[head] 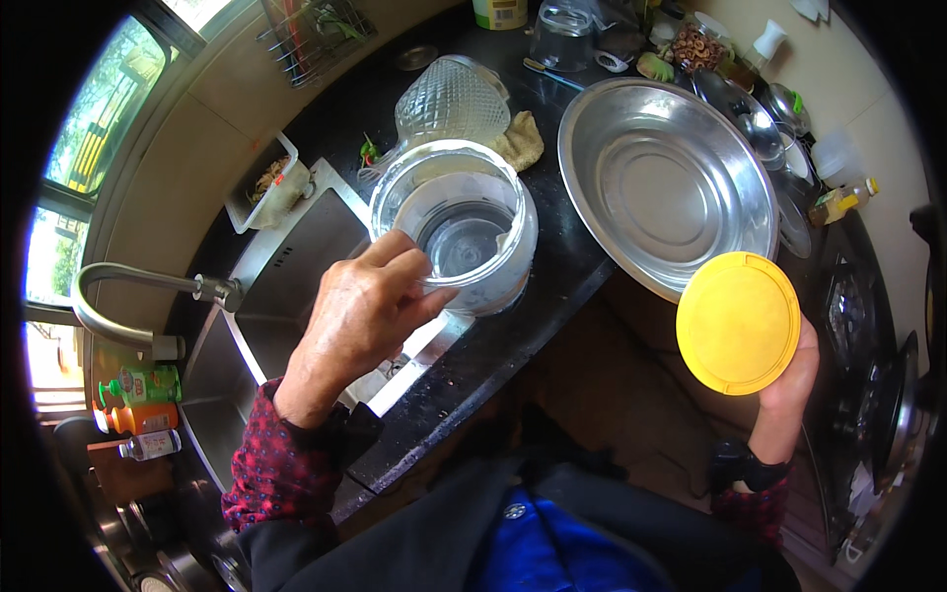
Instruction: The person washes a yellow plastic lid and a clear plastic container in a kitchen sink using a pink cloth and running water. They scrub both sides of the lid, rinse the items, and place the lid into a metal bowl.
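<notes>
My left hand (366,300) pinches the near rim of a wide clear plastic jar (510,274). The jar stands upright and uncapped at the sink's edge on the black counter, with whitish film on its inner wall. In my right hand (795,366) is a round yellow lid (738,323), gripped by its right edge and held off the counter; most of those fingers are hidden behind it. Beyond the lid lies a large stainless steel basin (666,189), its rim jutting over the counter edge.
Left of the jar is a steel sink (288,259) with a curved faucet (140,274). Behind it lie a textured glass jar (451,100) and a tan cloth (524,140). A plastic tub of scraps (277,196) sits by the sink. Several bottles and pot lids line the right wall.
</notes>
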`<state>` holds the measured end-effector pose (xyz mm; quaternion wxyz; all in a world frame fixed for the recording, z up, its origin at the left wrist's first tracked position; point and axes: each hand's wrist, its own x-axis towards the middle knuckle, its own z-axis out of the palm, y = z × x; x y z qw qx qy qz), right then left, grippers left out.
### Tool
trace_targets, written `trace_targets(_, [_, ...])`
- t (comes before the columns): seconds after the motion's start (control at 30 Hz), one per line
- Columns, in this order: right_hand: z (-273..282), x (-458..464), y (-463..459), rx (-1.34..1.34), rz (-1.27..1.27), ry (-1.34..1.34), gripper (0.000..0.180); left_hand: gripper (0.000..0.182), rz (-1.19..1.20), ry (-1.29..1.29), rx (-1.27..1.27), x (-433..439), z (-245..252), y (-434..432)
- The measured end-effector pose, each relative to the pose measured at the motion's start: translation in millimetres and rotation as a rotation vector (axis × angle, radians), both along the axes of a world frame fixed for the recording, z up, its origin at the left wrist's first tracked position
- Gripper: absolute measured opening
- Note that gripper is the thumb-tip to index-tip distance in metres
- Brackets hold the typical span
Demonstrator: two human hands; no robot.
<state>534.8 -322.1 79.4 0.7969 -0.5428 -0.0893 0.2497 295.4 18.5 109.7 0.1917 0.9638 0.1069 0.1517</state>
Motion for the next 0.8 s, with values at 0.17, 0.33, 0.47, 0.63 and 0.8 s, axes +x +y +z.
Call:
trace_targets(0.17, [24,4,8,-0.214,-0.131,-0.025,0.031,0.032,-0.034,-0.104,0.062,2,-8,8])
trace_targets(0.33, [36,41,24,-0.292,-0.129,-0.112,0.032,0.033,-0.021,-0.089,0.072,15,13,12])
trace_targets(0.47, [17,87,52,-0.334,0.037,-0.155,0.030,0.034,-0.086,0.005,0.147,28,54,11])
trace_targets(0.63, [-22,134,92,-0.517,0.149,-0.033,0.030,0.035,-0.037,0.176,0.267,56,95,-11])
trace_targets(0.8, [-44,162,116,-0.655,0.299,0.024,0.025,0.034,-0.035,0.271,0.318,90,107,-32])
